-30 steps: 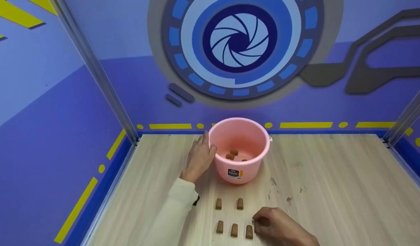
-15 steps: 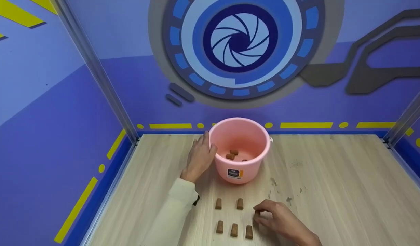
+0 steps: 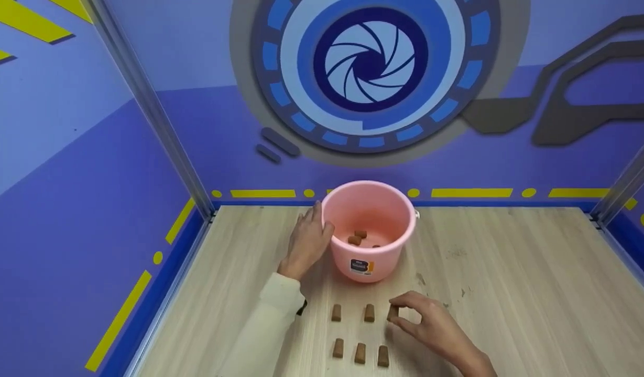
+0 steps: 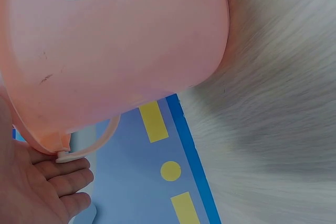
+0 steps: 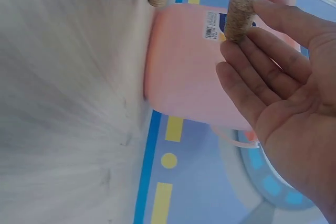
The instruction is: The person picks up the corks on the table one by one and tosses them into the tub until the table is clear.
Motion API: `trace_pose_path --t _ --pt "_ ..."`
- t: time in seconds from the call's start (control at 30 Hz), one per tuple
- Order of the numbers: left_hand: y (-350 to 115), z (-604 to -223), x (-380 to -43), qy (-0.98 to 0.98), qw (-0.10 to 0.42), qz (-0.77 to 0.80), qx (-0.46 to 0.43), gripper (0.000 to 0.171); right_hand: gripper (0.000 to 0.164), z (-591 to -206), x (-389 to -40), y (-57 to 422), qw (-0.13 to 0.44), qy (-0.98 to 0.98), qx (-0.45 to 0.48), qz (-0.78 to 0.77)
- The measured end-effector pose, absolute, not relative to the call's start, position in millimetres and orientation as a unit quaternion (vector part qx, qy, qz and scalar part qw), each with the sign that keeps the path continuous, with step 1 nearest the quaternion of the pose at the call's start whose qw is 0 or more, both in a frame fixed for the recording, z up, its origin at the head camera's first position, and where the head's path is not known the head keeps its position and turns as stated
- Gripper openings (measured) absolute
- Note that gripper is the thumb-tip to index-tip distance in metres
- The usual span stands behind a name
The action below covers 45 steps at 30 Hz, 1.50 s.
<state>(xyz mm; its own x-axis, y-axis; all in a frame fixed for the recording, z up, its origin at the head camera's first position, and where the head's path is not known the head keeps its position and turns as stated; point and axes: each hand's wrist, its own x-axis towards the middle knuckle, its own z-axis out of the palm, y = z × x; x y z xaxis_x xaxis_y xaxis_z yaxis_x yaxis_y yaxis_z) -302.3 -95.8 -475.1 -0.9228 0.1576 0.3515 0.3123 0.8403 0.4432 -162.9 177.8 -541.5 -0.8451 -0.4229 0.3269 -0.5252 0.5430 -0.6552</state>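
In the head view a pink bucket (image 3: 366,264) stands upright on the table. My left hand (image 3: 307,242) grips its left rim, the thumb over the edge. In the left wrist view the fingers (image 4: 71,182) lie under the rim beside the handle joint. A tapered cork (image 5: 239,18) is pinched between the thumb and fingers of my right hand (image 3: 432,325), at the right end of the far cork row. To its left lie two corks, one of them a cork (image 3: 369,312) close by. Nearer me three more form a row, with a cork (image 3: 360,353) in the middle.
Inside the bucket lie a few corks, such as a cork (image 3: 355,240) near the front. A blue printed wall (image 3: 280,178) rises behind the wooden table (image 3: 521,283), and a side wall (image 3: 91,220) stands at left. The bucket's handle (image 4: 100,142) hangs on the wall side.
My right hand has carried a cork away from me, from the right end of the near row to the right end of the far row. My left hand stays on the bucket.
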Motion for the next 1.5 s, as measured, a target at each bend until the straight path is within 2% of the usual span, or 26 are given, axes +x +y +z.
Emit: trace_pose_path --t 0.2,0.43,0.83,1.23,1.37,1.5 --pt "-96.6 -476.9 -300.7 -0.945 0.155 -0.259 -0.126 0.062 0.03 -530.3 -165.3 176.9 0.128 -0.861 0.28 0.405" --pt "-95.8 -477.2 -300.6 -0.946 0.15 -0.259 -0.124 0.063 0.033 -510.7 -169.8 176.0 0.134 -0.868 0.241 0.412" --pt "-94.9 -477.4 -302.0 -0.948 0.145 -0.26 -0.115 0.064 0.046 -488.2 -185.4 175.6 0.236 -0.841 0.262 0.411" --pt "-94.6 -476.3 -304.9 -0.95 0.121 -0.268 -0.107 0.065 0.043 -466.6 -198.2 167.6 0.301 -0.788 0.288 0.454" --pt "-94.9 -477.0 -305.6 -0.95 0.121 -0.268 -0.108 0.065 0.043 -457.5 -201.3 161.9 0.307 -0.779 0.285 0.467" --pt "-94.1 -477.8 -304.9 -0.95 0.119 -0.269 -0.105 0.065 0.041 -466.0 -211.4 164.6 0.277 -0.786 0.276 0.479"
